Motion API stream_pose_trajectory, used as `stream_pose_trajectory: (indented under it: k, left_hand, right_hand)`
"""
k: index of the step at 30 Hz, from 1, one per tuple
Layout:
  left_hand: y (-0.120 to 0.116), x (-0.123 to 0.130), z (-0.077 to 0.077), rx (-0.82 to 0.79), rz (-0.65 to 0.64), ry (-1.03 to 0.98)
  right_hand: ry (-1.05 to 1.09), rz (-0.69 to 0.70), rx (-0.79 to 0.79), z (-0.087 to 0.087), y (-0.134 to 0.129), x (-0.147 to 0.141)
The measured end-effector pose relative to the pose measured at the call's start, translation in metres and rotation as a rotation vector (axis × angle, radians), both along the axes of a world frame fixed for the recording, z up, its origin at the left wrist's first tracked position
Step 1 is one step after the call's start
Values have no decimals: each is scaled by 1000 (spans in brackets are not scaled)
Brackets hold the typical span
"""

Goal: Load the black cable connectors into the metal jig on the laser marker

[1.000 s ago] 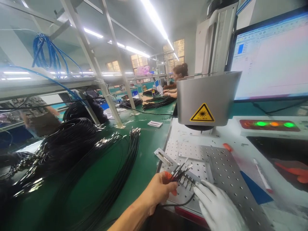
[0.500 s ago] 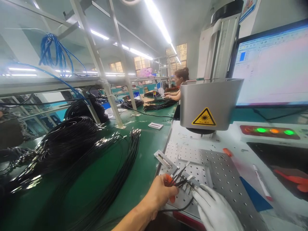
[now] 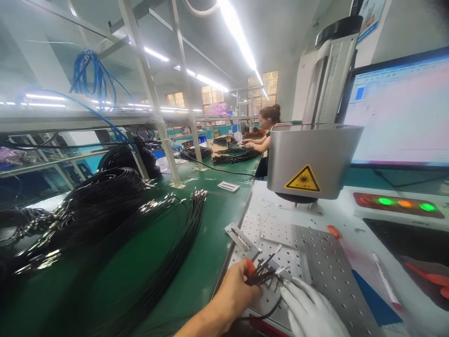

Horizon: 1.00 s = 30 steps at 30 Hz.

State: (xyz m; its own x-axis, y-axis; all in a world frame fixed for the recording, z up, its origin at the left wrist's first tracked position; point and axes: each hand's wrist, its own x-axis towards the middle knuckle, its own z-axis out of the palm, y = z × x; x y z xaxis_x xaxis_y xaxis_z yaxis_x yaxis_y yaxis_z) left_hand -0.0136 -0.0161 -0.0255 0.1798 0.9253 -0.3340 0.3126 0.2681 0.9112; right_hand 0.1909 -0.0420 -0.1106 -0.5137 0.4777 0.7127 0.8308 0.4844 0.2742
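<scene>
My left hand (image 3: 240, 288), bare with orange finger covers on its fingertips, is closed around several black cables (image 3: 257, 277). Their silver metal ends (image 3: 275, 252) fan out above the perforated metal plate (image 3: 326, 252). In a white glove, my right hand (image 3: 308, 302) reaches in from the right, its fingertips pinching at a cable end beside the bunch; its thumb is hidden. One cable curves down below both hands. Just beyond my left hand lies a slotted metal fixture (image 3: 242, 238) at the plate's edge.
A laser marking head (image 3: 314, 161) with a yellow warning label overhangs the plate. Black cable bundles (image 3: 189, 224) cover the green table (image 3: 217, 210) on the left. A marker pen (image 3: 386, 281), lit buttons (image 3: 405, 203) and a monitor (image 3: 403, 107) are on the right. A co-worker (image 3: 268, 126) sits farther back.
The view has shifted slightly, so the scene sits lower and further right. My left hand has tilted the cable bunch a little, and its metal ends stand more apart from my right fingertips.
</scene>
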Motion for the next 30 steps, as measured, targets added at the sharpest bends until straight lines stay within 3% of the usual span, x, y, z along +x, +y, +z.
stream_pose_trajectory:
  k: [5,13,23,30]
  left_hand:
    - [4,0,-3,58,-17,-46]
    - [4,9,3,-45,33,27]
    - [3,11,-4,13,35,76]
    - [3,8,0,108,75,76]
  right_hand:
    - [20,0,25,-5,3,1]
    - [74,-2,67,-8,6,-2]
    - [52,1,62,-5,6,-2]
    - [1,-3,63,-5,6,1]
